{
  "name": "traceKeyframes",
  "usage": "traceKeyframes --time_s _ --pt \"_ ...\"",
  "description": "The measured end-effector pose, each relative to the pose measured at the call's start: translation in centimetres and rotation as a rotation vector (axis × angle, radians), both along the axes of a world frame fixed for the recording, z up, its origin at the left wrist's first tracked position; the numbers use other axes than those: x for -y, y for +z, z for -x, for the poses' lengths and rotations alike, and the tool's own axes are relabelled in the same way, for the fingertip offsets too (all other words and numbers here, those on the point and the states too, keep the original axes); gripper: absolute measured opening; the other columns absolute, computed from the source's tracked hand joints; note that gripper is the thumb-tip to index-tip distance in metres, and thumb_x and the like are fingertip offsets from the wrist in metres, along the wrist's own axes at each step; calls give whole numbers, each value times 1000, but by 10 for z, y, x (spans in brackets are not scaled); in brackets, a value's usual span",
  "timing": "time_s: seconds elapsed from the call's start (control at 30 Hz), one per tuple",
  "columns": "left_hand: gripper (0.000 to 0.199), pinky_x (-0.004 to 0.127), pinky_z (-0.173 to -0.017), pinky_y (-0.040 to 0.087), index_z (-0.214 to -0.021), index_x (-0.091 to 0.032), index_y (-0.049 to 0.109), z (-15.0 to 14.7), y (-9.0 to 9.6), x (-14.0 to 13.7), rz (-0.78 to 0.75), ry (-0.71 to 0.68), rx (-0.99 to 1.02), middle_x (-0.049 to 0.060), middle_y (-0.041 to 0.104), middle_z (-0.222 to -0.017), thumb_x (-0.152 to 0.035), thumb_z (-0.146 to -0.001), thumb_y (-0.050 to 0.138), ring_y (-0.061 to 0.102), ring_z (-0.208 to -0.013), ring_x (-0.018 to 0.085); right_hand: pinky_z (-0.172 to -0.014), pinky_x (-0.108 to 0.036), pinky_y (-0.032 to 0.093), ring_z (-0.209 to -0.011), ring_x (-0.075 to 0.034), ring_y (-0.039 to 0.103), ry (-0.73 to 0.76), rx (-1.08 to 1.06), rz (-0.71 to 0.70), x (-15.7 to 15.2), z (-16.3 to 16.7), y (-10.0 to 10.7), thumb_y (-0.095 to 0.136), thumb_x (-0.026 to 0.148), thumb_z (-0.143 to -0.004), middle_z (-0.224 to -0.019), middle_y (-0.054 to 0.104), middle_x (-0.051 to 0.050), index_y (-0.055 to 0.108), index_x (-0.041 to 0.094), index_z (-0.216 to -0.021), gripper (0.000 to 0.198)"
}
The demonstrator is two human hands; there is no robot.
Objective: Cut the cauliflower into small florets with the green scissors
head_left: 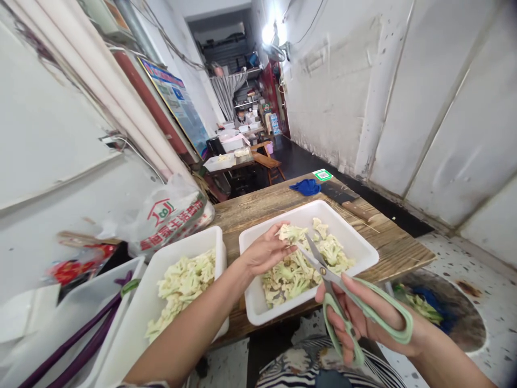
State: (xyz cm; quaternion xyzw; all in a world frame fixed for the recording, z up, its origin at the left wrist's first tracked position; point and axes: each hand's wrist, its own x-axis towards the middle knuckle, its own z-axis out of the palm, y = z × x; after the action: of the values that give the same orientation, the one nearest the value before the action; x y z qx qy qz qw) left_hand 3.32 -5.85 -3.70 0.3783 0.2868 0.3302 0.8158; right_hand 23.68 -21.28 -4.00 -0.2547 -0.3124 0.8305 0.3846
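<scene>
My left hand (269, 249) pinches a cauliflower floret (291, 233) above a white tray (369, 253). My right hand (363, 318) grips a pair of scissors (329, 274) by its light green handles, fingers through the loops. The blades are parted and their tips point at the floret, close to its stem; whether they touch it I cannot tell. Below, cut cauliflower pieces (299, 277) lie spread in the tray. On the left a second white bin (220, 253) holds more cauliflower (189, 280).
On the wooden table (250, 213) lie a cleaver (357, 210), a blue cloth (306, 187) and a green QR card (323, 175). Long purple eggplants (92, 337) fill part of a bin at far left, near a plastic bag (173, 215). A bin with green scraps (424, 307) stands at right.
</scene>
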Motion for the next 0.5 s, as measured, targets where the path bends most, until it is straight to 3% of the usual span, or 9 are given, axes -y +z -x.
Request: traceKeyframes --time_s 0.17,0.37,0.5 --pt "55 34 -103 42 -114 -23 55 -2 -1 10 -119 87 12 1 63 -102 -4 -66 73 62 -101 13 -45 -22 52 -51 -12 59 -37 48 9 -2 9 4 53 59 -90 -66 56 1 58 16 -105 46" --pt "49 28 -93 47 -105 -26 55 -5 2 21 -164 97 -6 -2 60 -105 -3 -65 73 62 -93 10 -47 -24 56 -49 -11 58 -49 99 0 -1 13 3 53 59 -90 -65 57 2 59 15 -104 47" --pt "46 30 -96 45 -104 -26 55 -5 0 22 -201 94 18 -1 61 -105 -4 -67 72 60 -98 11 -44 -21 53 -46 -11 60 -82 189 -51 1 16 -1 50 58 -92 -65 57 3 58 16 -105 45"
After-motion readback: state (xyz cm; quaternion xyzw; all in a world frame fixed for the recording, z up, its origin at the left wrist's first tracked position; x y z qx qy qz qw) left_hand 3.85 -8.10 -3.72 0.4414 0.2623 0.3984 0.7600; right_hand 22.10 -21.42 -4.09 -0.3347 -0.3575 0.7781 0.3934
